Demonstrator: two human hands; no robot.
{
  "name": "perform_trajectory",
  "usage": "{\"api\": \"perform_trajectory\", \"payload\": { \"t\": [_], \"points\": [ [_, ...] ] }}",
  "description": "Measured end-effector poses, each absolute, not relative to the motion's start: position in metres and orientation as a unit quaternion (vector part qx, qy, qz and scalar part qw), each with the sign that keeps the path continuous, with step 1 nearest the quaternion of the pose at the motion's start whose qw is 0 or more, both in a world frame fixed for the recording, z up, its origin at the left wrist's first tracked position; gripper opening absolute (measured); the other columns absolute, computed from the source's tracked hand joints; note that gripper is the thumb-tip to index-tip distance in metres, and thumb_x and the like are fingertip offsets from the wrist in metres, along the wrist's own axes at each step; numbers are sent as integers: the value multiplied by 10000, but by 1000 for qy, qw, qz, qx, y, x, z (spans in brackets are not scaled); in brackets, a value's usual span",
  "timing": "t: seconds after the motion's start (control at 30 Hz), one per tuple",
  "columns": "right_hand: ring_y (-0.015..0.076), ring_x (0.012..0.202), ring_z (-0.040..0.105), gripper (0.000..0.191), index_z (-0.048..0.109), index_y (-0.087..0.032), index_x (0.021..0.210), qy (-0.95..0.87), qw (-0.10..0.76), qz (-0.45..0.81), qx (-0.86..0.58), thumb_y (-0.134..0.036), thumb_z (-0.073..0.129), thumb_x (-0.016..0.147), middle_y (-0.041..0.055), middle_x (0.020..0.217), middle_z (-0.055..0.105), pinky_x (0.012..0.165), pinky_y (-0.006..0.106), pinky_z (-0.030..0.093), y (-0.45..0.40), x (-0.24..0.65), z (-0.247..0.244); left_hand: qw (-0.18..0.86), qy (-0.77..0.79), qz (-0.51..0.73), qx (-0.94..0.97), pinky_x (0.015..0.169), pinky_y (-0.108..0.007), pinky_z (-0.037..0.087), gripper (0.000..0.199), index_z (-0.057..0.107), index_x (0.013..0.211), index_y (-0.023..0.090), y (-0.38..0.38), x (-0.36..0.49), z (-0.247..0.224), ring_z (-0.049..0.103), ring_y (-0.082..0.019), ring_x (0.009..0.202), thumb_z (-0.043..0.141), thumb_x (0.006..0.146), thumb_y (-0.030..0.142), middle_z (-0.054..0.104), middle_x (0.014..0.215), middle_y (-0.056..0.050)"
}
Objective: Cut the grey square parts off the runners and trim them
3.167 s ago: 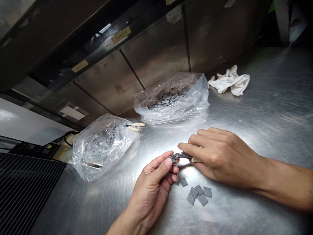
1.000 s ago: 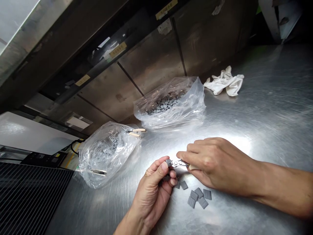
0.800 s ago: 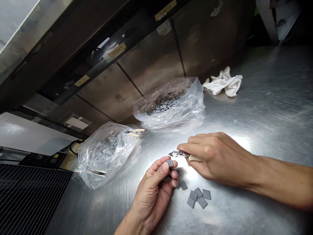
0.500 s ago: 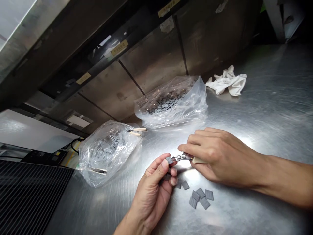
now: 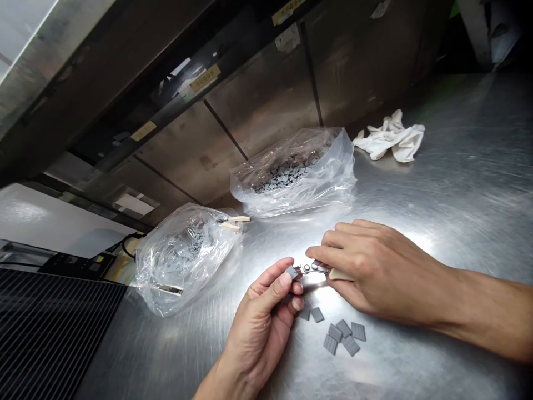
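Between thumb and index finger, my left hand [image 5: 264, 319] pinches a small grey ribbed square piece [image 5: 292, 272]. More grey pieces seem to sit under its curled lower fingers, mostly hidden. My right hand [image 5: 370, 264] is closed around cream-handled nippers [image 5: 310, 268], whose metal jaws point left and meet the edge of the pinched piece. Whether the jaws are fully closed is too small to make out. Below both hands, several loose grey square pieces [image 5: 350, 346] lie flat on the metal table [image 5: 408, 364], some overlapping.
Behind my hands stands a clear plastic bag [image 5: 300, 201] of grey pieces. Another clear bag [image 5: 195, 283] lies left, with cream-handled pliers [image 5: 237, 223] at its edge and a slim metal tool [image 5: 169, 289] on it. White gloves [image 5: 393, 139] lie far right; a black grille [image 5: 50, 328] borders the left.
The pinched piece has tilted slightly at the nippers' jaws. Both hands keep nearly the same position and grip; the whole view has shifted a little.
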State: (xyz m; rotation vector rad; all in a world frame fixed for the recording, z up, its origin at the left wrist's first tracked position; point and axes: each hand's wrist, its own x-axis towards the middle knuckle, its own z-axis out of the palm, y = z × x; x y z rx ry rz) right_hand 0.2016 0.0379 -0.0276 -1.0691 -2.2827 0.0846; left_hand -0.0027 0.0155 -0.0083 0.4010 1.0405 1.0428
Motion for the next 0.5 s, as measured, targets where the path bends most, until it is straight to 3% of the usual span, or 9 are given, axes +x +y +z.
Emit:
{"api": "perform_trajectory", "payload": {
  "t": [0.5],
  "points": [
    [203, 703, 549, 111, 693, -214, 853, -851, 319, 7, -416, -162, 729, 761, -16, 749, 610, 660, 346, 309, 30, 197, -28, 727, 462, 469, 195, 649, -165, 576, 226, 790, 872, 135, 15, -4, -7, 697, -109, 687, 875, 678, 56, 751, 762, -74]
  ]
}}
